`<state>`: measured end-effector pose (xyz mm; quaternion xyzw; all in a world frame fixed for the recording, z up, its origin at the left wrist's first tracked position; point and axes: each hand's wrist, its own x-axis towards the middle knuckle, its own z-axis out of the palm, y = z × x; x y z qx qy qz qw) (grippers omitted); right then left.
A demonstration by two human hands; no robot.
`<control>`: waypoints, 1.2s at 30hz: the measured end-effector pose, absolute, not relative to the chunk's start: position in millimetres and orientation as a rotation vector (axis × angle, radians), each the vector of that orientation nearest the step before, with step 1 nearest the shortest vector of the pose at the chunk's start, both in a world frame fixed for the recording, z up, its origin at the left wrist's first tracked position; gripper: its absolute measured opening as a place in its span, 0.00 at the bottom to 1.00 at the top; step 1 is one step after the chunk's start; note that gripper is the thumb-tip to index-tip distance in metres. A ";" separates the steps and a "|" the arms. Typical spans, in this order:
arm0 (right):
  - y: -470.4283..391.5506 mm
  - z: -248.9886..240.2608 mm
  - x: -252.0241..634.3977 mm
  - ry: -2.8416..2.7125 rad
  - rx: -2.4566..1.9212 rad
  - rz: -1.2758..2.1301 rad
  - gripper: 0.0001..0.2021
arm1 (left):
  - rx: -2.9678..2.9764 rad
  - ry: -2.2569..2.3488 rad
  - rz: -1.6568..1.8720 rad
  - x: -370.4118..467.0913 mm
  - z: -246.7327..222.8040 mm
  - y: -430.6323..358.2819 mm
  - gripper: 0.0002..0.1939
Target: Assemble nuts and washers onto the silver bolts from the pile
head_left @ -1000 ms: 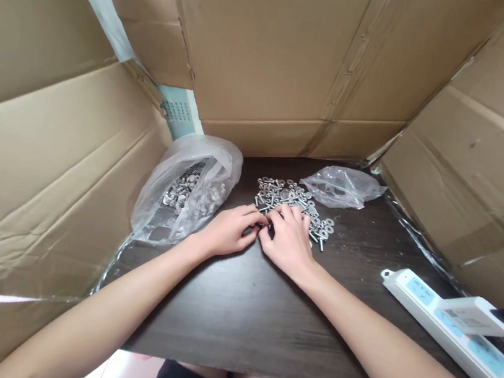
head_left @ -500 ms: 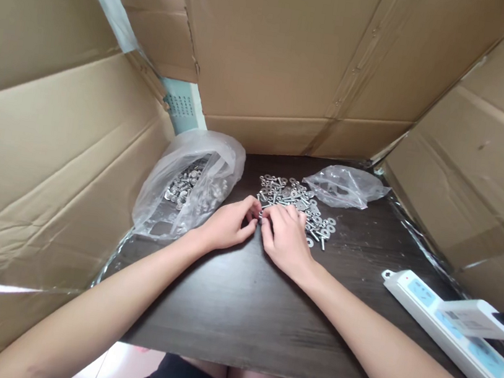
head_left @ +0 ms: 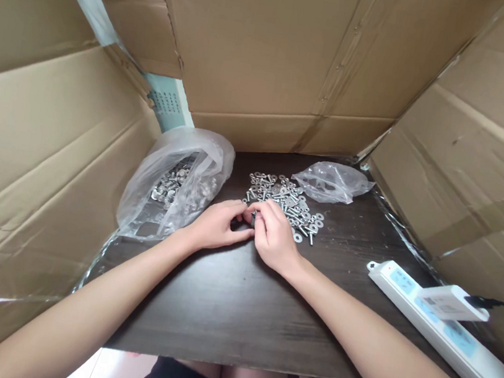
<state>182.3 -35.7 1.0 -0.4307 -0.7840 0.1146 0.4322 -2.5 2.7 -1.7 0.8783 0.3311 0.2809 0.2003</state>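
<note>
My left hand [head_left: 221,225] and my right hand [head_left: 276,236] meet at the near side of a loose pile of bolts, nuts and washers [head_left: 285,200] on the dark tabletop. A small metal fastener [head_left: 253,218] shows between the fingertips, gripped from both sides; its exact kind is mostly hidden. The fingers of each hand are curled and pinched together. Left of my left hand lies an open clear plastic bag [head_left: 210,152] with many metal fasteners [head_left: 170,190] inside it.
A flattened clear plastic bag [head_left: 335,182] lies behind the pile at the right. On the right side of the table [head_left: 225,310] is a white power strip [head_left: 429,326] with a plugged-in adapter [head_left: 454,303] and black cable. Cardboard walls [head_left: 272,48] enclose the back and sides.
My hands have come together, with the right fingers now closing over the left fingertips around the small metal fastener. The whole view has shifted slightly.
</note>
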 end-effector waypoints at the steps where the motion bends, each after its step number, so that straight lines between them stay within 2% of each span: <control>1: -35.5 1.0 181.9 -1.933 -1.055 0.284 0.12 | 2.456 0.920 0.786 -2.7 -2.2 3.0 0.10; 12: -36.3 1.8 181.3 -1.865 -0.989 0.256 0.08 | 2.409 0.842 0.778 -4.6 1.5 1.9 0.11; 19: -36.0 3.1 182.9 -1.817 -1.046 0.231 0.07 | 2.429 0.860 0.843 -4.2 2.9 1.2 0.17; 29: -21.1 15.7 207.0 -2.002 -1.824 -0.359 0.20 | 2.403 0.924 0.839 -5.2 5.6 2.0 0.21; 36: -21.7 12.7 213.6 -2.024 -1.833 -0.426 0.23 | 2.392 0.950 0.857 -5.1 6.1 1.0 0.20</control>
